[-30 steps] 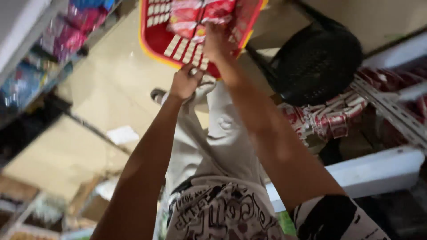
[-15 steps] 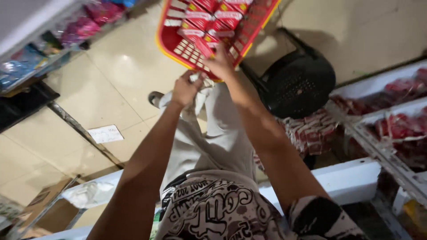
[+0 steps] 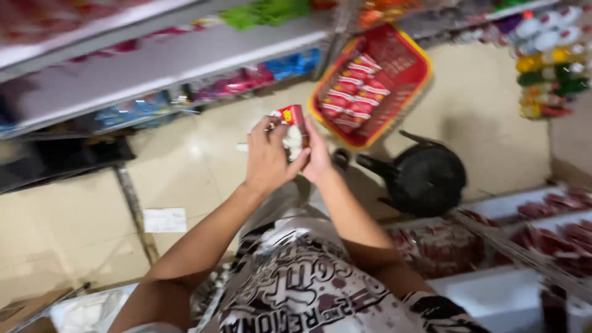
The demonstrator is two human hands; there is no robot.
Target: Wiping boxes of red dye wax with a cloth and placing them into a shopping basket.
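Observation:
Both hands hold a small red and white packet up in front of me. My left hand wraps the packet's left side and my right hand presses its right side. Beyond the hands, a red plastic basket lies on the tiled floor with several more red and white packets stacked inside it. The picture is blurred by motion.
A black basket sits on the floor to the right of my legs. Store shelves with coloured packets run along the left. A low shelf with red packets is at the right. A paper slip lies on the floor.
Earlier my hands reached down into the red basket. They have come up and together, holding one packet. The view swung left, so the basket now lies to the upper right.

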